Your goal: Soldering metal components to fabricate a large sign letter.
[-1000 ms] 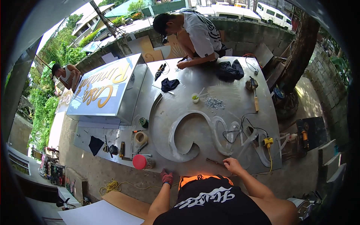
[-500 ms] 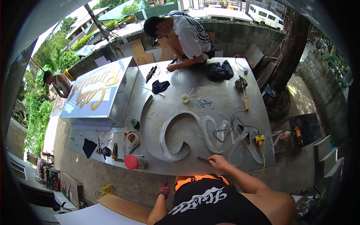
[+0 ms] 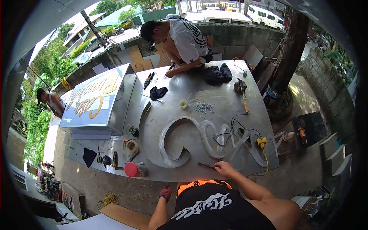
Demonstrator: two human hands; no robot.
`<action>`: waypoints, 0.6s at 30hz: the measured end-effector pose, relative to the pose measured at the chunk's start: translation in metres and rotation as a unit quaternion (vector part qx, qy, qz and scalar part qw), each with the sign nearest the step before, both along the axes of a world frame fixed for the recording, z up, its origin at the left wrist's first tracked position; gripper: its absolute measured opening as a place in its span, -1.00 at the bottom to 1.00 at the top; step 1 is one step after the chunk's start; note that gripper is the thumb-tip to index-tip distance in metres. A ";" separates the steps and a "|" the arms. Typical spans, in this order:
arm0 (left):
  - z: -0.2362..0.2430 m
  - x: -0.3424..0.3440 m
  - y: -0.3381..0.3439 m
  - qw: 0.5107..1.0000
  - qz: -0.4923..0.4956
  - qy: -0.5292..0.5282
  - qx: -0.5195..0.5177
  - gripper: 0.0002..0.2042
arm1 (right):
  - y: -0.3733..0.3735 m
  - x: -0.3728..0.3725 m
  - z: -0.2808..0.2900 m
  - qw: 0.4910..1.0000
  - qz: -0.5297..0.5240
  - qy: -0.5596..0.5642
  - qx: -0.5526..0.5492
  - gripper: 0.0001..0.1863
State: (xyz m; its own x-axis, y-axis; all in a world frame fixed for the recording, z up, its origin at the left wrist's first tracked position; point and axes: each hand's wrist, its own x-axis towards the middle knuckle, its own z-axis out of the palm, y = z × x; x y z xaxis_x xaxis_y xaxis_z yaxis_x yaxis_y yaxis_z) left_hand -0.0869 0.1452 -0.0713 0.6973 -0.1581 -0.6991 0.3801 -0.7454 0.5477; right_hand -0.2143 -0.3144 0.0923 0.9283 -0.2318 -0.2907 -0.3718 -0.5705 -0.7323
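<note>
My right hand (image 3: 224,169) rests at the near edge of the metal table (image 3: 184,172), fingers closed on the end of a thin dark stick-like tool (image 3: 206,165). Its exact kind is too small to make out. Just beyond lies a large curling metal letter shape (image 3: 165,143) with whitish smears along its strips. My left hand (image 3: 165,193), in a reddish glove, hangs low beside my orange waistband, off the table. Its fingers are too small to read, and nothing plainly shows in it.
A red-lidded jar (image 3: 132,170), tape roll (image 3: 132,145) and scissors (image 3: 99,157) lie to the left. A sign box (image 3: 96,99) stands behind them. Across the table, a co-worker (image 3: 188,36) bends over small pieces. A yellow plug (image 3: 261,142) with cords sits right, near metal chips (image 3: 203,107).
The whole view has shifted slightly left. My right hand keeps the dark tool in about the same place on the table. The person at far left has changed posture.
</note>
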 end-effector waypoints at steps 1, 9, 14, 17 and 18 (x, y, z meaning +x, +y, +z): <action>0.000 0.000 0.000 1.000 0.008 -0.010 -0.020 -0.58 | -0.001 0.000 -0.002 1.000 0.000 -0.007 0.002 -0.70; -0.004 -0.012 0.002 0.997 -0.016 -0.080 0.008 -0.60 | 0.002 -0.008 0.004 1.000 0.006 0.018 0.013 -0.69; -0.010 -0.019 0.008 0.999 0.039 0.002 0.020 -0.62 | 0.002 -0.002 0.006 1.000 0.021 -0.007 0.008 -0.70; 0.011 -0.036 -0.001 0.999 0.016 -0.033 0.007 -0.63 | 0.000 -0.001 0.002 1.000 0.018 -0.016 0.005 -0.71; 0.014 -0.043 0.000 0.999 0.022 -0.031 0.011 -0.63 | 0.001 -0.001 0.004 1.000 0.017 -0.015 0.008 -0.72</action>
State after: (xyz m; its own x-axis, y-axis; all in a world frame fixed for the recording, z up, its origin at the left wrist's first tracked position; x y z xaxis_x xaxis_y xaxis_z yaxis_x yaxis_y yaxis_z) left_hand -0.1300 0.1454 -0.0569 0.7450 -0.1114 -0.6577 0.3796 -0.7399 0.5554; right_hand -0.2152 -0.3136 0.0967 0.9437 -0.1962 -0.2664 -0.3308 -0.5711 -0.7512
